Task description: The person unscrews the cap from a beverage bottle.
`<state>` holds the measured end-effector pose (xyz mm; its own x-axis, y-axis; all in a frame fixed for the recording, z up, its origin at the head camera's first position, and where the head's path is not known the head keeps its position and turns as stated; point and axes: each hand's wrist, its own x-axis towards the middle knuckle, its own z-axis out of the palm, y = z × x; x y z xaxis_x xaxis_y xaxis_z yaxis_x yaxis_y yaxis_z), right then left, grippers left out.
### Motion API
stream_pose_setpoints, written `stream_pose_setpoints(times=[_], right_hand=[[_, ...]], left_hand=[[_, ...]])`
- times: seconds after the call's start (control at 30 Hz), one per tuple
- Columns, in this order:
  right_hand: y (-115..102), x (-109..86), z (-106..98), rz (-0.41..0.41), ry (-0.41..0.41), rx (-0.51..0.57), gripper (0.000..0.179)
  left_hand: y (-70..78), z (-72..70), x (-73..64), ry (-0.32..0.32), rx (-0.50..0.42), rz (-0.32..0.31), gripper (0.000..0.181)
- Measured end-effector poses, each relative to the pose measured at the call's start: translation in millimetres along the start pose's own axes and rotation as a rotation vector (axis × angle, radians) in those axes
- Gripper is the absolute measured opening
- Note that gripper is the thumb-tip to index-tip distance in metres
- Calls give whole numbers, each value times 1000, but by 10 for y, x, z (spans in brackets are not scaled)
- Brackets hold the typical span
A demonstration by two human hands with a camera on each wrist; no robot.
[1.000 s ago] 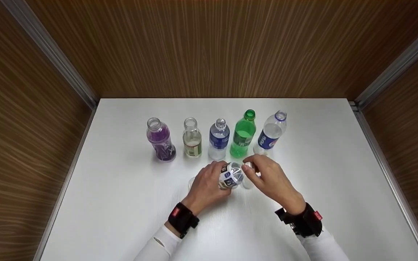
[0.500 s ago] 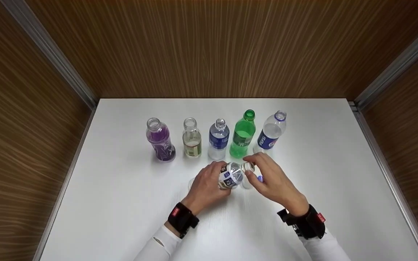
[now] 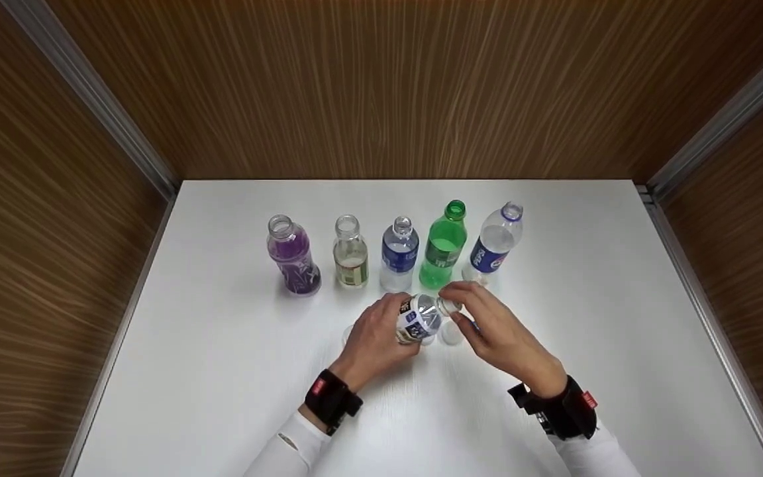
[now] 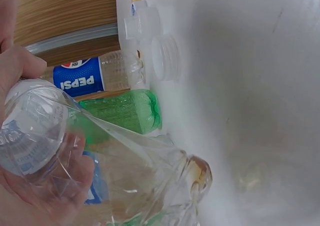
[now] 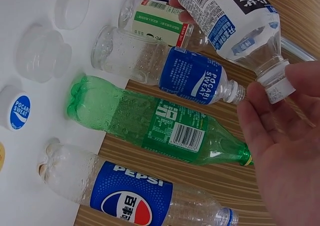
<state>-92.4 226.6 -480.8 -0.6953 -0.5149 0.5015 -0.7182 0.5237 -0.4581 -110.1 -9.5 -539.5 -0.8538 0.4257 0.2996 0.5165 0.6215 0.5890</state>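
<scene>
In the head view my left hand [image 3: 375, 338] grips a clear plastic bottle [image 3: 419, 319] with a white label, its neck leaning toward the right. My right hand [image 3: 507, 331] is at that neck, thumb and fingers on either side of the white bottle cap [image 3: 448, 306]. The right wrist view shows the cap [image 5: 276, 85] sitting on the bottle's mouth, pinched by those fingers. From the left wrist, the bottle's clear wall [image 4: 130, 171] fills the foreground and the cap is out of sight.
Behind the hands stand a purple bottle [image 3: 294, 255], a small glass bottle [image 3: 351, 255], a blue-labelled Pocari Sweat bottle [image 3: 399, 255], a green bottle [image 3: 444, 245] and a Pepsi bottle [image 3: 494, 245]. Loose caps, including a translucent cap [image 3: 452, 333], lie by the hands. Wooden panels enclose the table.
My right fingers have loosened and been repositioned around the cap, the hand shifting slightly. The held bottle has moved a little left. The standing bottles have stayed put.
</scene>
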Motion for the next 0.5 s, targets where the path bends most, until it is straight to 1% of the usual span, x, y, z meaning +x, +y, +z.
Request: stream_pose_setpoints(times=[0.13,0.23,0.3,0.4,0.47,0.5], right_hand=[[-3,-5,-15,-25,-4,2,42],[-5,-14,-24,-7,-8,7,40],[-8,-19,-23,42,-9,4,40],[-9,-26,-9,148,5,-11,41],[-13,-27,0,213,10,-22,35],[-13,-28,4,233,13,-23,31]], left_hand=[[-2,-2,-4,-5,0,1,75],[5,-5,-7,-7,19,9,75],[11,-4,-7,-4,45,24,75],[19,-1,-6,8,90,55,73],[18,6,-6,15,123,74,73],[14,9,-7,16,137,79,73]])
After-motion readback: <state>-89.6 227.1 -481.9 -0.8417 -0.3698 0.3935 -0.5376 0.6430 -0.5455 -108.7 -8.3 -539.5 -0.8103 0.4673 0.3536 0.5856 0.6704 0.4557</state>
